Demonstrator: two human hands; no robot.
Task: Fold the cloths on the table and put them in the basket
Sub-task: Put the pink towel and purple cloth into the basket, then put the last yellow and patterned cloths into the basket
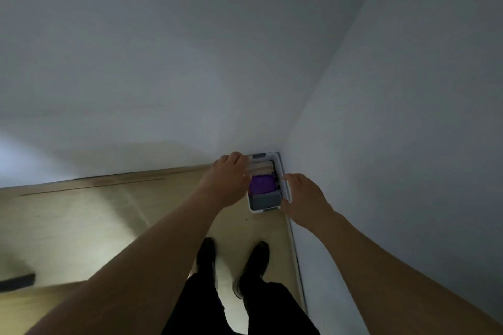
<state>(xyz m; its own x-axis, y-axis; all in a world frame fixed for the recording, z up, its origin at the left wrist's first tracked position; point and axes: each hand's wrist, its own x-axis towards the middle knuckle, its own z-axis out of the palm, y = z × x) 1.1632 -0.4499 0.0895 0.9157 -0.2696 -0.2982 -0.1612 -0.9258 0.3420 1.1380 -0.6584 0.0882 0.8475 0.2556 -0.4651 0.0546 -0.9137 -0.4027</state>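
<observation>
Nearest the camera, two dark shoes [253, 258] stand on the smooth pale wooden floor [109, 226]. Further on, both bare forearms reach to a white rectangular plastic basket [285, 187] set on the floor in the corner of two plain white walls [381, 117]. The left hand [227, 181] and right hand [303, 198] hold its long sides, fingers curled on the rims. Inside lie folded cloths: grey [265, 198], purple [261, 184], beige [261, 167].

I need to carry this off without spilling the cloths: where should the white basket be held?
Take the basket by its two long rims, from above on both sides, as the left hand and right hand are placed. The folded cloths fill the middle.
</observation>
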